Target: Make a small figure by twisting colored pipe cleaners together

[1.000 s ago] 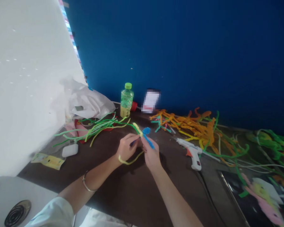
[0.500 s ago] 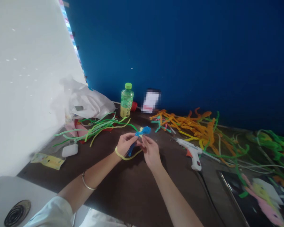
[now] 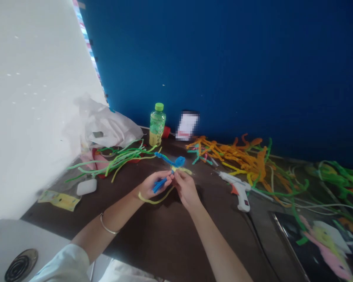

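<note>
Between my two hands is a blue pipe-cleaner figure (image 3: 179, 161) with a coiled top, one blue strand reaching out to the left and blue ends hanging over my left palm. A yellow pipe cleaner (image 3: 158, 201) is wrapped at its middle; one long end loops below my hands and a short end points right. My left hand (image 3: 155, 184) is closed around the lower part of the figure, fingertips at the wrapped spot. The fingers of my right hand (image 3: 186, 186) pinch the yellow pipe cleaner close to the figure. Fingertips partly hide the wrapping.
Green pipe cleaners (image 3: 120, 158) lie left, near a white case (image 3: 87, 187) and a green-capped bottle (image 3: 157, 125). A phone (image 3: 188, 125) leans at the back wall. Orange pipe cleaners (image 3: 238, 152), a glue gun (image 3: 237, 188) with its cord, and a dark tray (image 3: 294, 239) are on the right.
The blue figure has turned in my hands, so a blue strand now sticks out left and the lower ends show over my left palm. The yellow short end now points right.
</note>
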Tool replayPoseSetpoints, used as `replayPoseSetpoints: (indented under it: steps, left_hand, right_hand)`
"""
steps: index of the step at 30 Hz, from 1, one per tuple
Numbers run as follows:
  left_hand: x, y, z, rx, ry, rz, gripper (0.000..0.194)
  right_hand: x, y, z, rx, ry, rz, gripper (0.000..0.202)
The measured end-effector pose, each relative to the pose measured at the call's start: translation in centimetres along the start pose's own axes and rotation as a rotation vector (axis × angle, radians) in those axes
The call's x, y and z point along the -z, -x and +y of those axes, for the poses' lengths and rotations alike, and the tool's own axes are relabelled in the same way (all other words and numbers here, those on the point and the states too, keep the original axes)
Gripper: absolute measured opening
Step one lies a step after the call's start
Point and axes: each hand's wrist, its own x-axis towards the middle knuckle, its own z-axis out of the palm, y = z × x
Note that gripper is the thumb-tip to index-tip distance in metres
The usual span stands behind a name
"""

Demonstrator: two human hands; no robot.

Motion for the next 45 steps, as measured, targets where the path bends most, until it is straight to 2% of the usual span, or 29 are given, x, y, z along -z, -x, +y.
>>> replayPoseSetpoints:
  steps: [2,3,6,9,12,16,20,28,37,45]
  left_hand:
    - [-0.1,-0.2,-0.1,-0.021,-0.068,0.009,0.009]
    - [-0.2,-0.4,-0.3,-0.075,-0.129,0.015,0.012]
    - [-0.6,-0.6,-0.9,-0.398,-0.4,0.06,0.022]
    - [-0.7,-0.6,-1.5,-0.744,-0.795,0.157,0.026]
    - [-0.4,-0.4,-1.9,-0.957,-1.135,0.246,0.026]
    - [0.1,-0.5,-2.0,-1.162,-1.317,0.273,0.027]
    - [-0.1,-0.4,-1.9,-1.153,-1.3,0.201,0.03]
    - [-1.1,0.4,-1.7,-0.983,-1.113,0.163,0.034]
    - [-0.4,0.1,-2.0,-0.925,-1.068,0.205,0.024]
    - [-0.5,0.2,-1.9,-0.925,-1.072,0.228,0.02]
  right_hand:
    - [0.0,0.0,0.0,0.013,0.01,0.024,0.021]
    - [0.1,0.0,0.0,0.016,0.01,0.034,0.021]
    - [0.2,-0.2,0.0,0.037,-0.014,0.059,0.021]
    - [0.3,-0.4,0.1,0.062,-0.042,0.103,0.022]
    - [0.3,-0.4,0.2,0.072,-0.05,0.117,0.022]
    - [0.3,-0.5,0.3,0.117,-0.012,0.099,0.02]
    - [0.2,-0.5,0.2,0.131,-0.001,0.09,0.02]
    - [0.0,-0.2,0.1,0.154,0.038,0.108,0.019]
    - [0.1,-0.3,0.4,0.182,0.127,0.18,0.02]
    - [0.5,-0.3,0.2,0.248,0.2,0.125,0.018]
